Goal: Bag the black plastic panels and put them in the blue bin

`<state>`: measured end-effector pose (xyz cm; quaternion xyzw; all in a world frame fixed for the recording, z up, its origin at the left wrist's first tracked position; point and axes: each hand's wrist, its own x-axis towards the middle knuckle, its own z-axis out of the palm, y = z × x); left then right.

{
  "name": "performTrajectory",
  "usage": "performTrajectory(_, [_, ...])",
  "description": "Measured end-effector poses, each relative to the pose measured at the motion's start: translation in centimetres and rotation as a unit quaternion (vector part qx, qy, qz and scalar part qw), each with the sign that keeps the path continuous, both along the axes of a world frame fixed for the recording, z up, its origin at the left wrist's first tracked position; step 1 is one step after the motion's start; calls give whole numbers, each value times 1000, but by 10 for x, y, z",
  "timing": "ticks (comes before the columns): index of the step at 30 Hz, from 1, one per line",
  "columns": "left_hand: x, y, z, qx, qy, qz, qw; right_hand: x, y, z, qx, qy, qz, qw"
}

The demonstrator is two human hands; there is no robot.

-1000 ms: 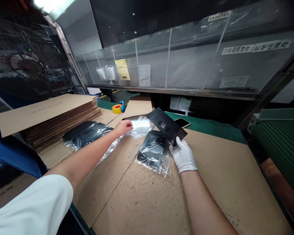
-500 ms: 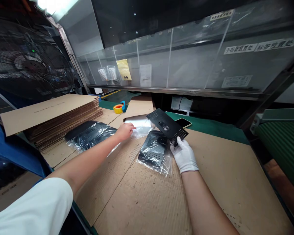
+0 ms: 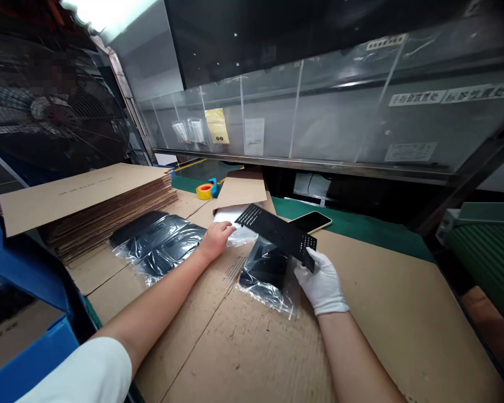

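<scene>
My right hand (image 3: pixel 322 282), in a white glove, grips the lower right end of a black perforated metal plate (image 3: pixel 277 232), held tilted above the table. My bare left hand (image 3: pixel 217 240) is at the left edge of a stack of clear plastic bags (image 3: pixel 244 239); its thumb and forefinger are pinched on a bag, close to the plate's left corner. Beneath the plate lies a bagged black part (image 3: pixel 264 271), partly covered by it. Left of my left hand, more black parts in clear bags (image 3: pixel 162 243) lie on the cardboard.
A stack of flat cardboard (image 3: pixel 88 193) stands at the left, beside a blue bin (image 3: pixel 23 257). Yellow tape (image 3: pixel 204 192) and a phone (image 3: pixel 313 221) lie at the back. A cardboard piece (image 3: pixel 242 187) covers part of the bags. Clear compartments (image 3: pixel 269 123) span the far side.
The plate has turned flatter and moved left and slightly down, its left end nearing my left hand. My left hand stays by the plastic bags. The view has shifted slightly.
</scene>
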<state>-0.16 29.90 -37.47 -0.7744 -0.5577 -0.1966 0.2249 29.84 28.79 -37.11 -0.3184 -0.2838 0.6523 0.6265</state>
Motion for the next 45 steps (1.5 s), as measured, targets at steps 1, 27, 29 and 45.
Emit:
performTrajectory(1, [-1,-1,0,5,-10,7,1000,0,-2,-1,9,-17,-7,1000])
performTrajectory(27, [-15,-11,8,-11,-134,-70,989,-31,-18,26,-174,-81,108,975])
performTrajectory(29, [-13,-13,8,-11,-137,-78,987,-38,-20,29,-168,-83,110,976])
performTrajectory(45, [3,-23,16,-19,-141,-5,990,-62,-44,37,-136,-93,37,986])
